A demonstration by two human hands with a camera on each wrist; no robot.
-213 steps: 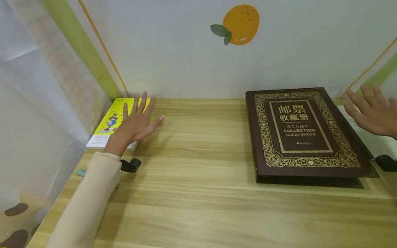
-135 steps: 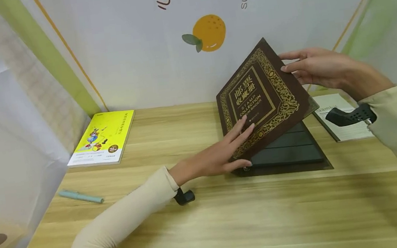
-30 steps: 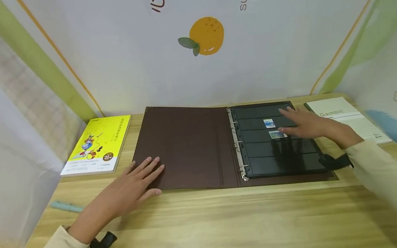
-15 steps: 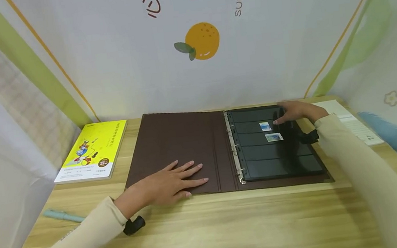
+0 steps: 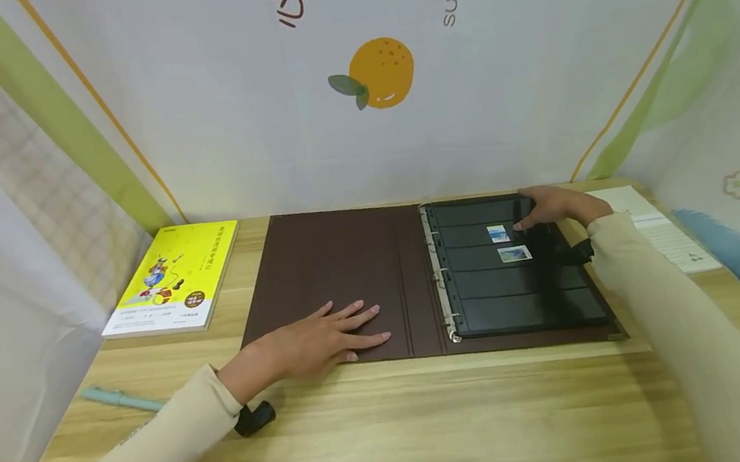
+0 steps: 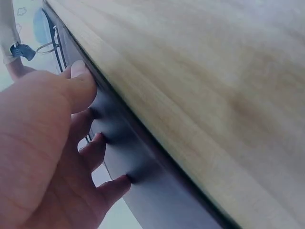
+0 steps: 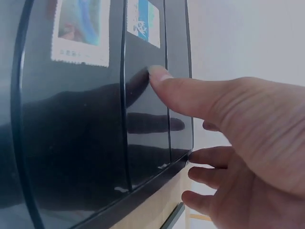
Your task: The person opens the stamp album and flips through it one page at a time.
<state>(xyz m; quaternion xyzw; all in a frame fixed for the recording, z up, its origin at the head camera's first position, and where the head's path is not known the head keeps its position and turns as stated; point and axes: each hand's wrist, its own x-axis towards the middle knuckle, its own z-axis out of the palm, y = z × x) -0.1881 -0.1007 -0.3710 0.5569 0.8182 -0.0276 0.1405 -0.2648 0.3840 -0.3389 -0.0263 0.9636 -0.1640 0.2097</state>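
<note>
A brown stamp album point(image 5: 340, 265) lies spread open, its bare inner cover on the left and a ring mechanism point(image 5: 441, 276) in the middle. On the right are black stock pages point(image 5: 503, 299) with two small stamps point(image 5: 514, 253) in the strips. My left hand point(image 5: 314, 342) rests on the lower part of the inner cover, fingers spread. My right hand point(image 5: 554, 206) is at the pages' upper right corner. In the right wrist view the thumb point(image 7: 181, 93) touches the top page beside a blue-and-white stamp point(image 7: 144, 21), with the fingertips point(image 7: 200, 155) along the page edge.
A yellow book point(image 5: 181, 273) lies at the far left, with a pale teal pen point(image 5: 120, 398) in front of it, partly under the left sleeve. A pale notebook point(image 5: 668, 233) sits right of the album, partly behind the right forearm. A printed curtain point(image 5: 246, 123) hangs behind the table.
The closed album has been opened to the left, showing pages and stamps. Since a second ago, the left hand has slid right along the cover and the right hand has moved to the page corner.
</note>
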